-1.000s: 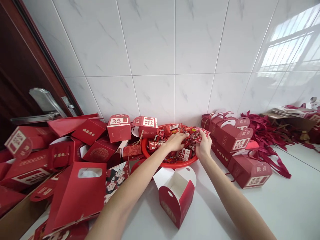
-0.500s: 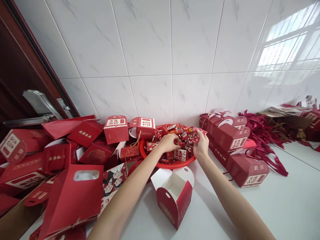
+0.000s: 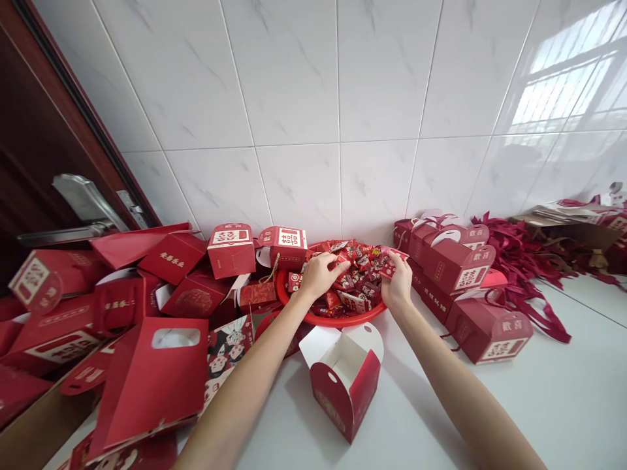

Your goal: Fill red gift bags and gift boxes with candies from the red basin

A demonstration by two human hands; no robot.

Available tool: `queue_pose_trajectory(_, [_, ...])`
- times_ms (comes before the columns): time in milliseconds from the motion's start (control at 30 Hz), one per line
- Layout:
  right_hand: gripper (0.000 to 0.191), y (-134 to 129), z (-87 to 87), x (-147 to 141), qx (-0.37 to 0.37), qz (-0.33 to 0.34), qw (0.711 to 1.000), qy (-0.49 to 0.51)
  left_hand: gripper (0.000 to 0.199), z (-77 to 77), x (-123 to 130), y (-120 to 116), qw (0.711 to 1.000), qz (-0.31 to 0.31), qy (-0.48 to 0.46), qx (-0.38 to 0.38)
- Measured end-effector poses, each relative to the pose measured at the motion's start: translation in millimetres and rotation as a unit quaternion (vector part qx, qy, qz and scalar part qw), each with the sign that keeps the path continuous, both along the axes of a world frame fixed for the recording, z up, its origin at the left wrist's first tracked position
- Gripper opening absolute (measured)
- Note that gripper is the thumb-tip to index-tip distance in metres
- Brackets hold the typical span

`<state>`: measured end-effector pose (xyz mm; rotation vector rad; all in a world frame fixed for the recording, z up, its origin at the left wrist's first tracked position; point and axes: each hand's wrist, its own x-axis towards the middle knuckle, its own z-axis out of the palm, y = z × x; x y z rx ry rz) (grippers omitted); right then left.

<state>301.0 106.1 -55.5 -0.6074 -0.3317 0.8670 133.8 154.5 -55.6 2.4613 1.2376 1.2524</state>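
A red plastic basin (image 3: 343, 321) full of red-wrapped candies (image 3: 363, 282) stands against the wall. My left hand (image 3: 318, 275) is over its left part, fingers closed on a small red-wrapped candy (image 3: 341, 264). At the basin's right rim, my right hand (image 3: 398, 284) is closed round a red printed candy packet (image 3: 390, 260); part of that packet is hidden by the fingers. In front of the basin, between my forearms, a red gift box (image 3: 343, 399) stands upright with its top flaps apart. Its white inside shows, and no candy is visible in it.
Red gift boxes and bags (image 3: 166, 365) lie heaped on the left. Closed gift boxes (image 3: 490, 326) are stacked on the right, with dark red ribbons (image 3: 509, 261) behind them. A tiled wall (image 3: 294, 189) bounds the back; a door handle (image 3: 88, 209) is at far left.
My left hand has risen slightly from among the candies, and a red wrapper now shows at its fingertips. My right hand stays at the rim with its packet. The view has shifted slightly.
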Motion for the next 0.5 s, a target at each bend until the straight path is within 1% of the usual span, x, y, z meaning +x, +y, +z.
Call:
queue_pose_trajectory(167, [0.011, 0.4, -0.3, 0.3, 0.001, 0.006, 1.0, -0.001, 0.034, -2.3, -0.5, 0.9, 0.996, -0.054, -0.068, -0.02])
queue_pose_trajectory(267, [0.011, 0.4, -0.5, 0.8, 0.001, 0.006, 1.0, -0.004, 0.034, -1.7, -1.0, -1.4, 0.994, -0.068, -0.089, -0.02])
queue_pose_trajectory(367, [0.011, 0.5, -1.0, 0.7, 0.004, 0.008, 1.0, -0.001, 0.024, 1.0, -1.0, -5.0, 0.994, -0.059, -0.097, -0.008])
queue_pose_trajectory(433, [0.013, 1.0, -1.9, 0.4, 0.008, 0.009, 1.0, -0.003, 0.015, 3.2, -0.6, -7.2, 0.994, -0.045, -0.097, 0.022])
queue_pose_trajectory(500, [0.014, 1.8, -3.0, 0.3, 0.008, 0.009, 1.0, -0.008, 0.015, 5.0, -0.2, -8.8, 0.993, -0.031, -0.097, 0.053])
